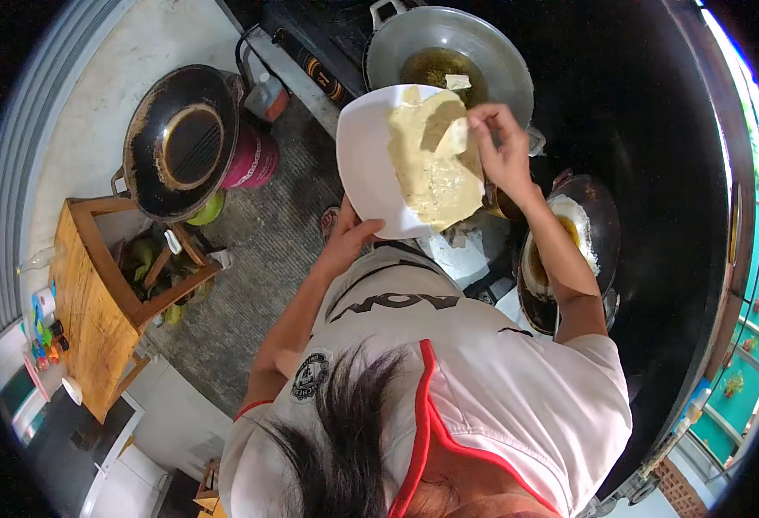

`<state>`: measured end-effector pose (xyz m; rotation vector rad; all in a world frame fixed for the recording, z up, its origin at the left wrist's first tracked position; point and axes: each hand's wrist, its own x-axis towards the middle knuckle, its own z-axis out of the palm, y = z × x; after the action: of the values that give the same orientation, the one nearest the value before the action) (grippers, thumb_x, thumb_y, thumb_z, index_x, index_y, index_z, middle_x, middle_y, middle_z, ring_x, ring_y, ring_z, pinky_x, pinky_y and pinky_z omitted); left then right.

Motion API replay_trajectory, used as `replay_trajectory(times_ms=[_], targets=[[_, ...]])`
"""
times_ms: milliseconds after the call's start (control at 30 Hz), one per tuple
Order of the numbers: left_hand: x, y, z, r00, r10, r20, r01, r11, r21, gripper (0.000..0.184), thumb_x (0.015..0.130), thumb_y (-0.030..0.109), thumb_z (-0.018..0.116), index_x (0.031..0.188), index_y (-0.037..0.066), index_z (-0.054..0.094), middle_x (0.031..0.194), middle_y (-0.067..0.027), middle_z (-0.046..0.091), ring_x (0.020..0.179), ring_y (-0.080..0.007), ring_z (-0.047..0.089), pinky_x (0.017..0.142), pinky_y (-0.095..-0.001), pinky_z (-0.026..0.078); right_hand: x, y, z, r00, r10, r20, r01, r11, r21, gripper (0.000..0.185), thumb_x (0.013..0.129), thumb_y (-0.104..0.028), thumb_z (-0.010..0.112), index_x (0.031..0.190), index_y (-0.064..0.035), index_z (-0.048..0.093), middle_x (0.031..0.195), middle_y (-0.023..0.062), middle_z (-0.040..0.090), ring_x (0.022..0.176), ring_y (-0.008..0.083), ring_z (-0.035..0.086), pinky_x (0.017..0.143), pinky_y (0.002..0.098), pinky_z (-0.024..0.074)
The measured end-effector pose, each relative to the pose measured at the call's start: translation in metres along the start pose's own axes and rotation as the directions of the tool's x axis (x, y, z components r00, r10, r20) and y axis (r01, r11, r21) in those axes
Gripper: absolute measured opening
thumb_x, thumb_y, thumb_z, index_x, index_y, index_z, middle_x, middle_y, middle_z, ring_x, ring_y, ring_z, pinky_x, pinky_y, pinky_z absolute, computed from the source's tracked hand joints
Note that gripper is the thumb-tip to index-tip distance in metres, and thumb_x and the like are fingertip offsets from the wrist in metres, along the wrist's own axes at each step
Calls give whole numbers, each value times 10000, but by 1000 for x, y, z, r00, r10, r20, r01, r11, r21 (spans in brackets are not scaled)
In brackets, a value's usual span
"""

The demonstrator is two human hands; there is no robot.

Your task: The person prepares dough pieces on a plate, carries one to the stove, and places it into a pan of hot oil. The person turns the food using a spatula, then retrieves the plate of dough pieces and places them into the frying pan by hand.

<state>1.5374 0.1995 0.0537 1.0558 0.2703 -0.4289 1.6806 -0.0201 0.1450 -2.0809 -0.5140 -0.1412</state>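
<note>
My left hand [354, 239] grips the near rim of a white square plate [360, 160], thumb on top, and the plate looks tilted. Pale yellow batter [427, 186] spreads over the plate's right half. Between the bent fingertips of my right hand [506, 154] is a pale batter-coated piece [455, 136], its kind unclear, held over the batter. Just beyond the plate, a grey metal wok [505, 65] contains oil [431, 67] and a small pale piece [458, 82]. The plate hides the wok's near part.
A dark pan [602, 216] with a white-edged food [569, 220] sits beneath my right forearm. At left, a blackened wok [146, 181] rests above a maroon container [254, 160]. A wooden table [94, 302] stands at lower left. Dark counter lies to the right.
</note>
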Motion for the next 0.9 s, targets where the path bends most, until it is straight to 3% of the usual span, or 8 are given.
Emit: replay_trajectory(times_ms=[67,133,333,367,600,733,833,900], targets=[[-2,-6,-4,999,-2,-45,1,1000,-22,680,776,87,560,1350,101,195,1142,-37,459,945,-135,506,731,-249,452,11,21,-12,997,42,-69,-27,978,208,100,878,-80,516,943,-5,524,824,23,576,740,77,519,674,222,436],[-4,-17,-17,995,35,-94,-40,998,-58,679,768,85,562,1343,97,201,1132,-48,470,948,-152,524,736,-259,467,26,33,-21,987,110,-114,-85,975,204,87,881,-84,514,906,-6,541,811,-2,558,711,53,493,634,205,421],[-36,-4,-41,966,52,-254,-79,992,-97,562,775,41,525,1271,75,264,1132,-98,493,1029,-215,540,788,-362,514,49,109,-18,973,38,-228,-148,858,-492,125,828,-182,570,822,-65,612,821,93,603,683,226,590,619,322,455],[-37,-4,-44,962,70,-265,-101,989,-108,551,776,37,523,1262,71,266,1135,-102,491,1026,-218,542,786,-368,516,49,133,-12,970,40,-239,-164,833,-528,149,789,-235,590,840,-100,626,862,165,610,735,348,592,655,406,468],[-37,-14,-45,933,138,-333,-179,979,-97,536,778,15,503,1251,51,253,1136,-110,482,1008,-232,554,781,-363,520,51,219,40,847,457,-272,-524,627,-576,203,771,-315,606,855,-149,685,825,108,652,776,302,626,677,394,485],[-36,-8,-39,943,142,-303,-187,974,-127,540,776,7,487,1258,50,249,1129,-105,481,989,-224,558,763,-358,519,53,225,33,861,440,-255,-483,549,-682,282,738,-365,610,863,-121,674,819,160,648,793,346,621,700,425,496],[-38,1,-38,949,61,-310,-111,983,-145,609,741,15,539,1286,74,276,1165,-84,486,1030,-214,528,819,-346,481,65,194,22,908,281,-311,-413,731,-544,259,763,-322,608,895,-108,666,787,140,652,776,341,625,708,408,497],[-36,-3,-42,954,69,-291,-109,986,-123,606,755,19,526,1293,66,251,1139,-85,483,994,-189,532,782,-330,489,78,123,19,948,244,-203,-305,874,-377,222,790,-271,595,921,-103,659,812,132,648,764,334,625,712,404,495]])
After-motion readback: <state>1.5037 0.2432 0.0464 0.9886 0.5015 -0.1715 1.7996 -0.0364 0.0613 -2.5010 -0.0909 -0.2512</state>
